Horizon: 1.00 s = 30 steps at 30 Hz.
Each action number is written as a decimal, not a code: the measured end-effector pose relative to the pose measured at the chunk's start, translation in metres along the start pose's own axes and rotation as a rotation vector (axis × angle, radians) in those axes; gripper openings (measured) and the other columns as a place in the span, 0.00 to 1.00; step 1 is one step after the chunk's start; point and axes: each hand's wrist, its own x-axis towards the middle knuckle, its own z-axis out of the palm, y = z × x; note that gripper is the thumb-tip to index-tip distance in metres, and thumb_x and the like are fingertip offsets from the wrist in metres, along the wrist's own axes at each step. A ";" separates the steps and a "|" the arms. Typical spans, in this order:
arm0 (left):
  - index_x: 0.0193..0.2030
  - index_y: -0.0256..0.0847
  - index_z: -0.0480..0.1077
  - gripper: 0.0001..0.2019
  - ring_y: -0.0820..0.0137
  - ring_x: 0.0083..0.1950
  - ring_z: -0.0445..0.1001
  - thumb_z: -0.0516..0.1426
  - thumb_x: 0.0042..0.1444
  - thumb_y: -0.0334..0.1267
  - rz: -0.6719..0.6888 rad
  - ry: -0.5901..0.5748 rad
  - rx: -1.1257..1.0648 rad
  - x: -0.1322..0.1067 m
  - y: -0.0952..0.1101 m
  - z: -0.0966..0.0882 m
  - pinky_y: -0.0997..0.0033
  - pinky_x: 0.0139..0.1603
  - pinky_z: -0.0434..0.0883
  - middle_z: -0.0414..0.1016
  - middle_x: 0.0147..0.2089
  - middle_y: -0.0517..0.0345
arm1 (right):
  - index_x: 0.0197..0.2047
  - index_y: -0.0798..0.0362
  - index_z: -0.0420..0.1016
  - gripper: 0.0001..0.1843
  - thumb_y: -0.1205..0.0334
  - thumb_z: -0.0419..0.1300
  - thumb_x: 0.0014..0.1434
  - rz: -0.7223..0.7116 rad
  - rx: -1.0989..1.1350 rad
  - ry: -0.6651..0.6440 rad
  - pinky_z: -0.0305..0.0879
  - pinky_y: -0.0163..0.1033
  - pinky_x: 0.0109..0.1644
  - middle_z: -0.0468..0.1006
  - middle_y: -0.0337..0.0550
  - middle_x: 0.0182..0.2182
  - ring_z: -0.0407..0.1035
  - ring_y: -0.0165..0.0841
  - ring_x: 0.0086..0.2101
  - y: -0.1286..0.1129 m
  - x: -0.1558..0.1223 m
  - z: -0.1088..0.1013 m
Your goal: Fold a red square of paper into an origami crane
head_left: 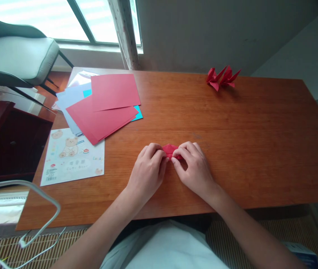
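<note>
A small folded piece of red paper (170, 150) lies on the wooden table (232, 149) near its middle. My left hand (147, 170) pinches its left end with curled fingers. My right hand (194, 164) pinches its right end, fingertips pressed onto the fold. Most of the paper is hidden under my fingers. Two finished red paper cranes (222, 77) stand at the far edge of the table, well beyond my hands.
A fanned stack of red, white and blue paper sheets (103, 104) lies at the table's far left. A printed sheet with a bear picture (73, 157) lies at the left. A grey chair (15, 52) stands by the window. A white cable (35, 201) loops off the left corner.
</note>
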 end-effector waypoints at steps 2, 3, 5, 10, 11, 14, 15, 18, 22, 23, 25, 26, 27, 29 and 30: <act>0.38 0.40 0.69 0.05 0.66 0.42 0.69 0.53 0.65 0.32 -0.006 -0.004 -0.001 0.000 0.000 0.000 0.63 0.45 0.72 0.70 0.43 0.52 | 0.35 0.50 0.71 0.04 0.65 0.59 0.63 0.004 0.007 0.001 0.65 0.47 0.46 0.73 0.45 0.38 0.64 0.40 0.40 0.000 0.001 0.000; 0.38 0.40 0.69 0.05 0.66 0.42 0.69 0.53 0.65 0.32 -0.009 -0.005 -0.002 0.000 0.000 0.000 0.63 0.45 0.72 0.70 0.43 0.52 | 0.34 0.50 0.71 0.04 0.64 0.59 0.63 0.005 0.009 0.001 0.65 0.47 0.45 0.73 0.45 0.37 0.65 0.40 0.40 0.001 0.001 0.001; 0.37 0.40 0.68 0.05 0.65 0.42 0.69 0.53 0.65 0.32 -0.014 -0.007 -0.002 0.000 0.000 0.000 0.62 0.45 0.72 0.70 0.43 0.52 | 0.34 0.49 0.71 0.05 0.65 0.59 0.63 0.009 0.010 0.004 0.65 0.47 0.45 0.73 0.45 0.37 0.65 0.39 0.39 0.002 0.002 0.002; 0.37 0.40 0.68 0.05 0.65 0.42 0.68 0.53 0.65 0.32 -0.023 -0.021 -0.002 0.001 0.001 0.000 0.62 0.44 0.71 0.70 0.42 0.52 | 0.34 0.49 0.70 0.05 0.67 0.60 0.61 0.011 0.020 0.006 0.65 0.46 0.46 0.72 0.44 0.36 0.65 0.39 0.39 0.002 0.001 0.002; 0.37 0.40 0.68 0.05 0.65 0.42 0.68 0.52 0.65 0.32 -0.024 -0.027 -0.001 0.001 0.001 0.000 0.62 0.44 0.71 0.69 0.42 0.52 | 0.34 0.49 0.70 0.05 0.67 0.60 0.62 0.012 0.022 0.005 0.65 0.46 0.45 0.72 0.44 0.37 0.65 0.39 0.39 0.002 0.001 0.002; 0.36 0.40 0.67 0.06 0.65 0.41 0.68 0.52 0.65 0.32 -0.030 -0.045 0.003 0.002 0.001 -0.001 0.62 0.43 0.71 0.69 0.42 0.52 | 0.34 0.49 0.70 0.05 0.67 0.60 0.62 0.016 0.028 0.006 0.64 0.46 0.45 0.72 0.44 0.36 0.65 0.40 0.39 0.002 0.001 0.002; 0.36 0.40 0.67 0.06 0.65 0.41 0.68 0.52 0.65 0.32 -0.030 -0.048 0.004 0.002 0.002 -0.001 0.62 0.43 0.71 0.69 0.42 0.52 | 0.34 0.49 0.70 0.05 0.67 0.60 0.62 0.015 0.031 0.007 0.64 0.46 0.45 0.72 0.44 0.36 0.65 0.40 0.39 0.002 0.001 0.002; 0.36 0.41 0.67 0.06 0.65 0.41 0.67 0.51 0.65 0.32 -0.024 -0.049 0.007 0.003 0.003 -0.001 0.62 0.42 0.71 0.68 0.42 0.52 | 0.34 0.49 0.70 0.05 0.67 0.60 0.61 0.011 0.037 0.012 0.64 0.45 0.45 0.72 0.44 0.36 0.65 0.39 0.39 0.003 0.002 0.002; 0.35 0.41 0.66 0.07 0.65 0.40 0.67 0.51 0.64 0.32 -0.031 -0.042 0.023 0.003 0.004 0.001 0.62 0.42 0.70 0.68 0.41 0.52 | 0.34 0.49 0.70 0.05 0.67 0.61 0.61 0.010 0.037 0.017 0.64 0.46 0.45 0.72 0.44 0.36 0.65 0.39 0.39 0.004 0.001 0.004; 0.34 0.41 0.66 0.07 0.65 0.40 0.66 0.51 0.64 0.33 -0.037 -0.042 0.027 0.003 0.004 0.001 0.62 0.42 0.70 0.68 0.41 0.52 | 0.34 0.49 0.70 0.05 0.67 0.61 0.61 0.010 0.037 0.018 0.64 0.46 0.45 0.72 0.44 0.36 0.65 0.40 0.39 0.004 0.001 0.004; 0.34 0.41 0.65 0.07 0.64 0.40 0.66 0.51 0.65 0.33 -0.048 -0.045 0.036 0.003 0.005 0.002 0.61 0.42 0.70 0.67 0.41 0.52 | 0.34 0.49 0.70 0.05 0.67 0.61 0.61 0.011 0.036 0.022 0.64 0.46 0.45 0.72 0.45 0.36 0.65 0.40 0.39 0.004 0.001 0.004; 0.34 0.41 0.65 0.07 0.64 0.40 0.66 0.51 0.65 0.33 -0.052 -0.048 0.038 0.003 0.005 0.002 0.61 0.42 0.70 0.67 0.41 0.52 | 0.34 0.49 0.70 0.05 0.67 0.61 0.61 0.012 0.035 0.022 0.64 0.46 0.45 0.72 0.45 0.37 0.64 0.40 0.39 0.004 0.001 0.005; 0.34 0.41 0.65 0.08 0.64 0.40 0.65 0.51 0.65 0.33 -0.055 -0.051 0.041 0.003 0.005 0.002 0.61 0.42 0.69 0.67 0.40 0.52 | 0.34 0.49 0.70 0.05 0.68 0.61 0.61 0.012 0.033 0.022 0.64 0.46 0.45 0.72 0.45 0.37 0.64 0.40 0.39 0.004 0.001 0.005; 0.34 0.41 0.65 0.08 0.64 0.40 0.65 0.51 0.65 0.33 -0.060 -0.060 0.047 0.004 0.006 0.002 0.60 0.43 0.69 0.67 0.40 0.52 | 0.34 0.49 0.70 0.05 0.68 0.61 0.61 0.012 0.025 0.020 0.64 0.46 0.45 0.72 0.45 0.37 0.64 0.40 0.39 0.003 0.001 0.005; 0.34 0.41 0.65 0.08 0.64 0.40 0.65 0.51 0.65 0.33 -0.061 -0.064 0.053 0.004 0.006 0.002 0.60 0.43 0.69 0.67 0.40 0.52 | 0.34 0.49 0.70 0.05 0.68 0.60 0.61 0.012 0.019 0.018 0.64 0.46 0.45 0.72 0.45 0.37 0.65 0.40 0.39 0.003 0.001 0.005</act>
